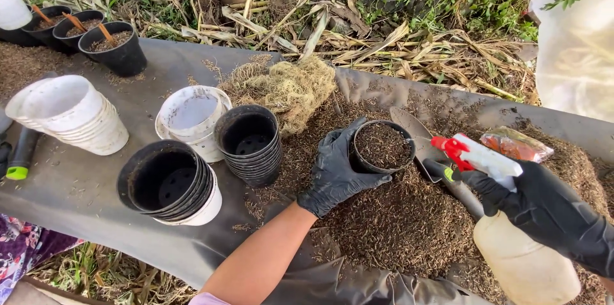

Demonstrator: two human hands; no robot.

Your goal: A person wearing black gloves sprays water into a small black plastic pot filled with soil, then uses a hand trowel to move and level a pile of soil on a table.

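Two gloved hands work over a heap of husks (409,228). Left hand (336,171) is wrapped around a filled black pot (382,146) sitting on the heap. Right hand (550,209) is closed on a spray bottle (511,241), nozzle toward the pot. A trowel (419,135) lies just behind the pot; stacked pots (249,145) stand left.

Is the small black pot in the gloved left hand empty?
No, the small black pot gripped by the left hand is filled to the rim with brown planting mix.
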